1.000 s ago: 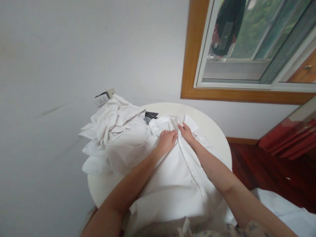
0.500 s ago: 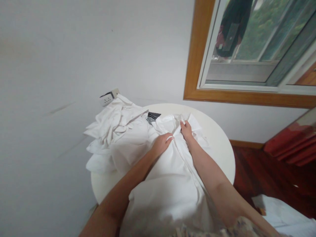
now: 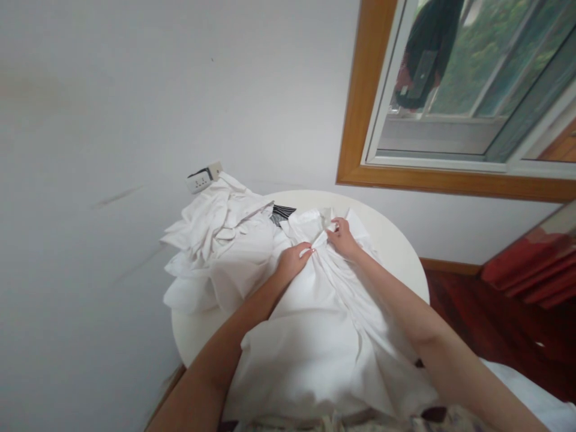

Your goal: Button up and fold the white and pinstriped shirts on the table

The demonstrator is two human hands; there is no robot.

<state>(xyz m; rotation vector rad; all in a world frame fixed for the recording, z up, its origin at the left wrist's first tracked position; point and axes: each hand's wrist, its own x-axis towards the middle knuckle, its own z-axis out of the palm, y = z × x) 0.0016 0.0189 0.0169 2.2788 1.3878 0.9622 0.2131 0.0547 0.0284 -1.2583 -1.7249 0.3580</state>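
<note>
A white shirt (image 3: pixel 306 336) hangs off the near side of the round table, its upper end spread on the tabletop. My left hand (image 3: pixel 293 261) pinches its front edge, thumb and fingers closed on the cloth. Just beyond and to the right, my right hand (image 3: pixel 343 239) is closed on the same edge near the shirt's top. Creases run down the cloth from between both hands. What lies under my fingers is too small to make out.
A heap of white clothes (image 3: pixel 225 240) covers the left of the white round table (image 3: pixel 405 264). A black striped cloth (image 3: pixel 283 212) lies beside it. Wall socket (image 3: pixel 200 180) behind, wood-framed window (image 3: pixel 348 120) at right, red curtain (image 3: pixel 531 258), white cloth (image 3: pixel 526 390) at lower right.
My right hand has turned and come a little nearer to my left, with its elbow swung outward. Folds in the shirt's right side have spread. The left hand keeps its hold.
</note>
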